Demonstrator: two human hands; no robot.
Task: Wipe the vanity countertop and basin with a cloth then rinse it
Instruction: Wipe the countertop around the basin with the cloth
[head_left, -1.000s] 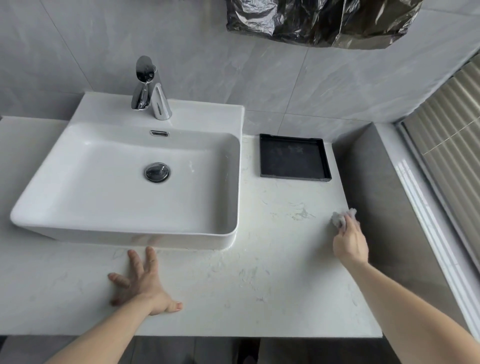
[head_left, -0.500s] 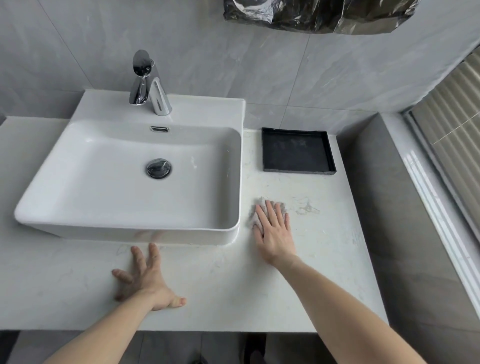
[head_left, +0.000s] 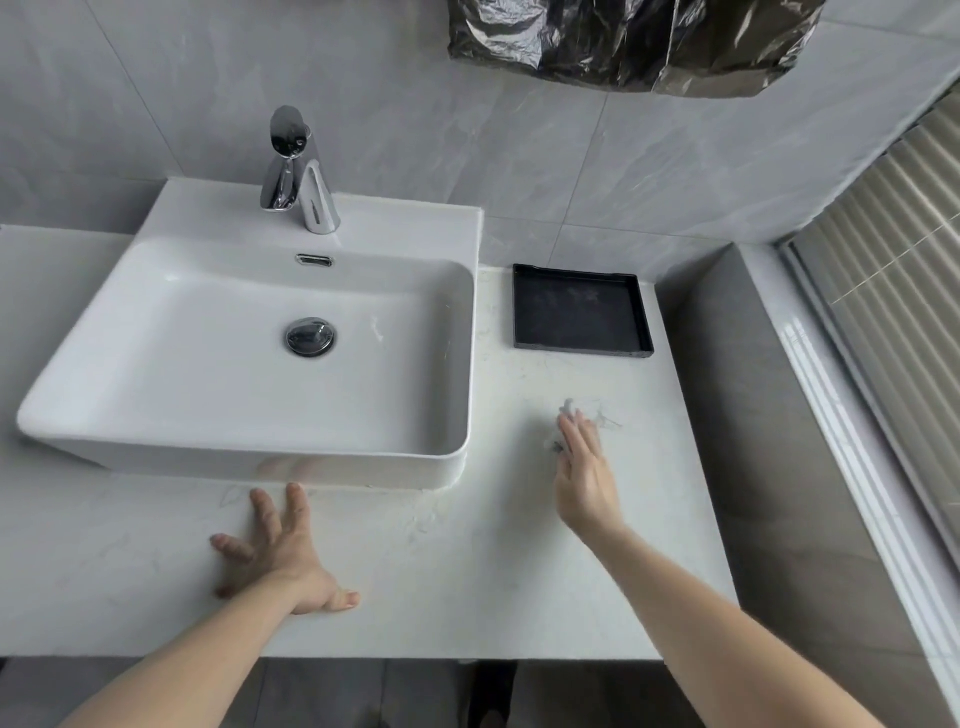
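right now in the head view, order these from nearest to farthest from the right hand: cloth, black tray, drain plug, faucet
1. cloth: under the fingers of the right hand, on the countertop right of the basin.
2. black tray: beyond the hand, by the back wall.
3. drain plug: to the hand's left, in the basin floor.
4. faucet: far left, at the basin's back edge.

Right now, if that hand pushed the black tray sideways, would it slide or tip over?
It would probably slide. The black tray looks flat, with a low rim, sitting level on the smooth countertop, so tipping seems unlikely. It looks empty, so it may be light and skid easily. The right hand is busy pressing the cloth.
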